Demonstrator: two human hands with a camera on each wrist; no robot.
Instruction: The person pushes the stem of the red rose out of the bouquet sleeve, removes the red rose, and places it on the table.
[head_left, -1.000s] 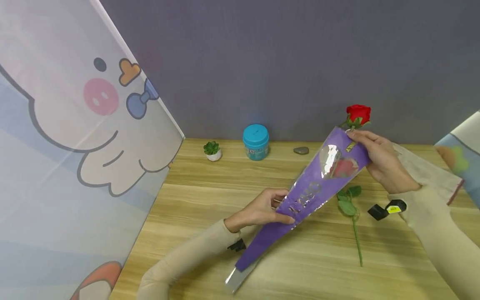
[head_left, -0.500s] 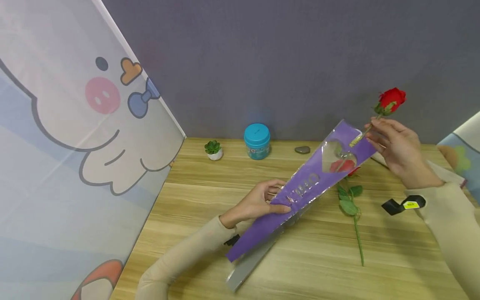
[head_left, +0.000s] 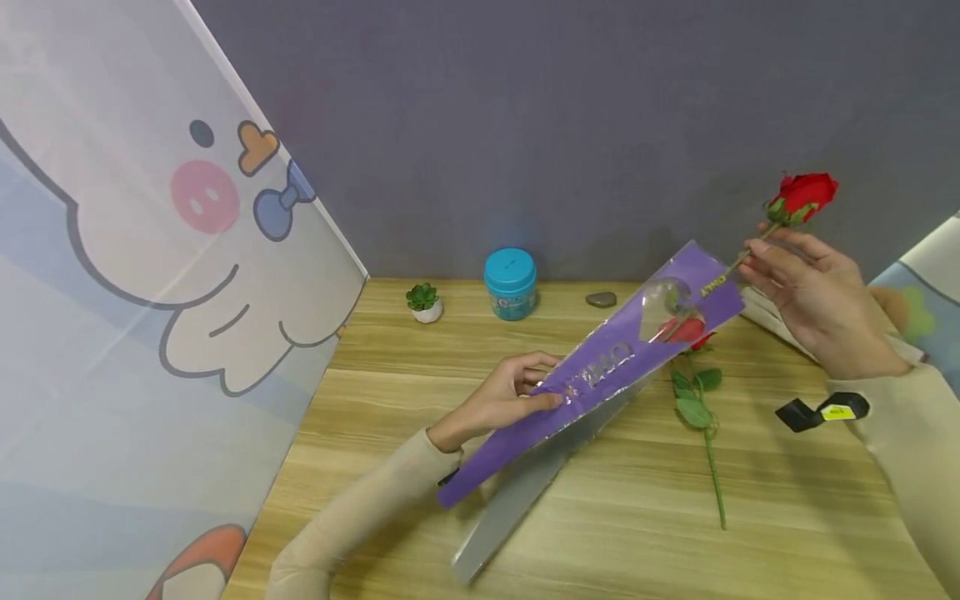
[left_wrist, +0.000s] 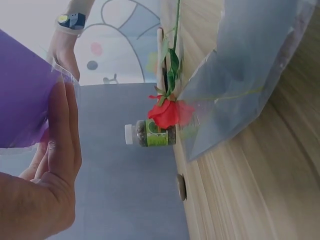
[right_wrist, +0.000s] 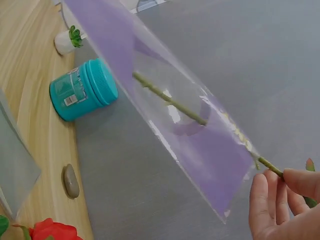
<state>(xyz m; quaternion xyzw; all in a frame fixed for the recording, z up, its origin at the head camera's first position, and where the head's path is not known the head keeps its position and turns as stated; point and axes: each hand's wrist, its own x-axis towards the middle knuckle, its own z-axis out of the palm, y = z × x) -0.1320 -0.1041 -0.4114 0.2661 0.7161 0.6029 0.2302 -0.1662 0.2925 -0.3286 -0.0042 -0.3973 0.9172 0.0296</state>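
My left hand [head_left: 506,396] holds a purple flower sleeve [head_left: 577,375] around its lower half, thumb on top, tilted up to the right above the table. At the sleeve's upper end my right hand [head_left: 828,300] pinches the stem of a red rose [head_left: 806,196] just below its bloom. Through the clear window in the right wrist view, the stem [right_wrist: 172,102] runs inside the sleeve, with the bloom outside. A second red rose [head_left: 695,412] lies on the table, its bloom partly hidden behind the sleeve. Underneath lies a grey sleeve [head_left: 517,500].
A blue lidded tub [head_left: 511,287], a small potted succulent [head_left: 425,304] and a grey stone [head_left: 601,299] line the table's back edge. In the left wrist view stands a jar with a green label [left_wrist: 155,134]. Behind my right hand lies a pale flat sheet [head_left: 772,321].
My right hand has moved right, off the sleeve's mouth and onto the rose's stem, and the bloom is farther out. The sleeve has shifted slightly left and uncovered more of the grey one.
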